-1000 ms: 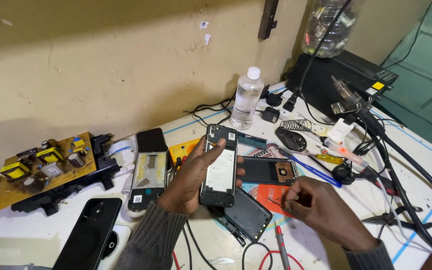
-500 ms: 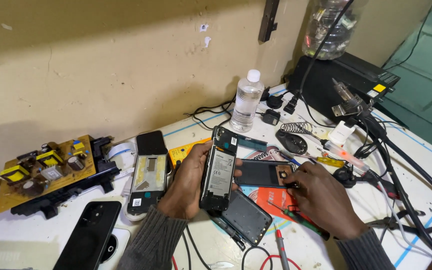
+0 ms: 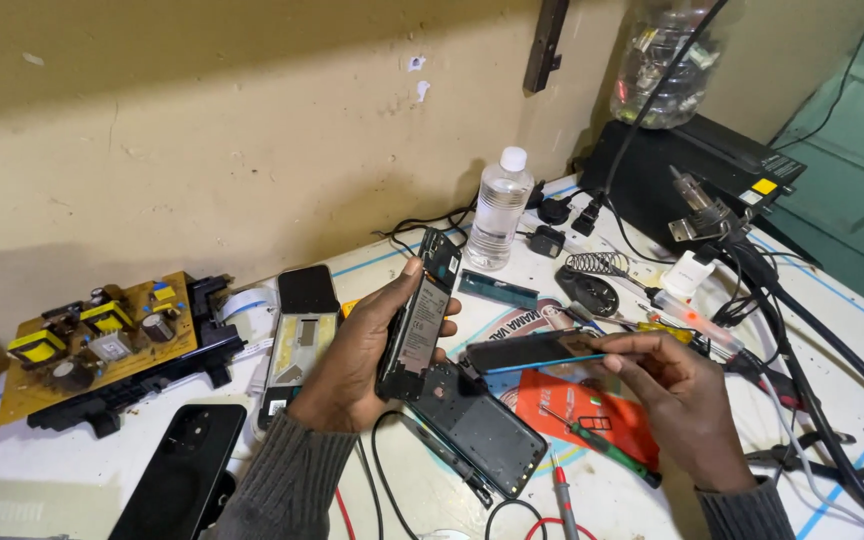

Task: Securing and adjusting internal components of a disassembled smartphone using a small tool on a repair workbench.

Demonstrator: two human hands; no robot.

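My left hand [image 3: 347, 375] is shut on an opened black phone [image 3: 418, 318], held upright and turned partly edge-on, its inner side facing right. My right hand [image 3: 682, 400] pinches the right end of a flat dark phone part with a blue edge [image 3: 527, 353], held level just above the table. Below and between the hands, another opened phone body [image 3: 482, 428] lies flat on the white table [image 3: 432, 490]. A green-and-black screwdriver [image 3: 607, 448] rests on an orange sheet [image 3: 592, 410] beside my right hand.
A clear plastic bottle [image 3: 500, 208] stands by the wall. At the left are a brown circuit board [image 3: 92, 340], a silver-backed phone [image 3: 297, 345] and a black phone [image 3: 182, 480]. A black box [image 3: 692, 165], thick cables [image 3: 802, 340] and a white charger [image 3: 690, 272] crowd the right.
My left hand has turned the phone more edge-on. My right hand moved up from the table to the dark phone part and now holds its end, lifted off the surface.
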